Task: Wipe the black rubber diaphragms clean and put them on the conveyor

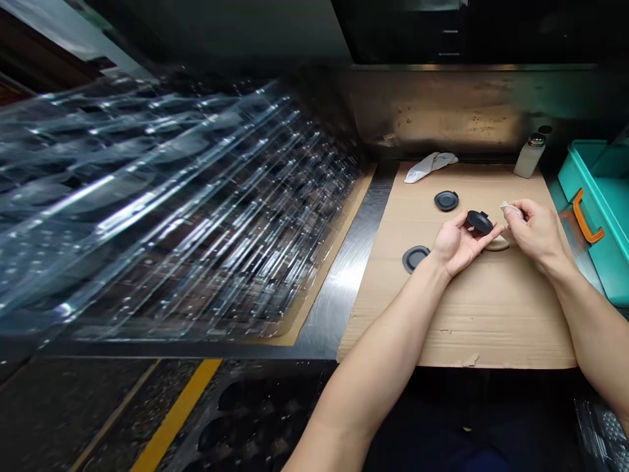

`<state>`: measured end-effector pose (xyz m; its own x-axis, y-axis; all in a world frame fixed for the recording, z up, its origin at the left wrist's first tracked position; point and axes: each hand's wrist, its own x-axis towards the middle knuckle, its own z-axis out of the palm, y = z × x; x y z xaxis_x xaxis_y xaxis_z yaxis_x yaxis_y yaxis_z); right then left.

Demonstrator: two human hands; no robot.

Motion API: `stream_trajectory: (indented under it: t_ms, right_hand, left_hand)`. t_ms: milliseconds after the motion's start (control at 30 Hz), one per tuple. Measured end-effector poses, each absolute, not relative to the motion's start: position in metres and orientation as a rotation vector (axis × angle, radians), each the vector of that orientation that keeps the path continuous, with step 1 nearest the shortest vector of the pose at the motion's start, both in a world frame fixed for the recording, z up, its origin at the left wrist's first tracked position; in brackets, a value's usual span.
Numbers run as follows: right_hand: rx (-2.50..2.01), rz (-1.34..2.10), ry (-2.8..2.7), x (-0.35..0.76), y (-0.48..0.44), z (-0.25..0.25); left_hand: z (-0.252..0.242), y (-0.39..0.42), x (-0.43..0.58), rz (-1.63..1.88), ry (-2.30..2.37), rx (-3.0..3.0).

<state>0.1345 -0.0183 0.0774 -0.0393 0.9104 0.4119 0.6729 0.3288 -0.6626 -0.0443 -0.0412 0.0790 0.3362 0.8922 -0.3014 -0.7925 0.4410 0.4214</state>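
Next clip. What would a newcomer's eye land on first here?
Most likely the stack of clear plastic trays, blurred and gleaming across the left half. Then the hands at the right over a cardboard sheet: the left hand holds a black cap, and the right hand pinches a small white wad beside it. On the cardboard lie two more caps, with a teal bin at the far right.

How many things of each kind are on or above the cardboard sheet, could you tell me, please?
black round plastic caps: 3, one in the left hand, two on the brown cardboard sheet
crumpled white cloth: 1
small white wad in the right hand: 1
pale flat piece under the hands: 1
white plastic bottle: 1
total: 7
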Motion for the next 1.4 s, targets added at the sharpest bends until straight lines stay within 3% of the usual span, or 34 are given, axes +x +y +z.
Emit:
stream_trajectory:
  t_ms: [433,967,1400]
  right_hand:
    - [-1.355,0.451,-1.936,0.133,-0.021,0.083]
    - [-1.420,0.044,-2.215,0.130,-0.022,0.074]
    - [-1.441,0.132,-2.300,0.135,-0.023,0.080]
  left_hand:
    - [0.078,-0.045,-0.038,1.077,0.601,0.355]
    - [0.055,-0.049,-0.032,1.097,0.611,0.792]
    - [0.057,-0.047,-0.030,1.104,0.682,0.731]
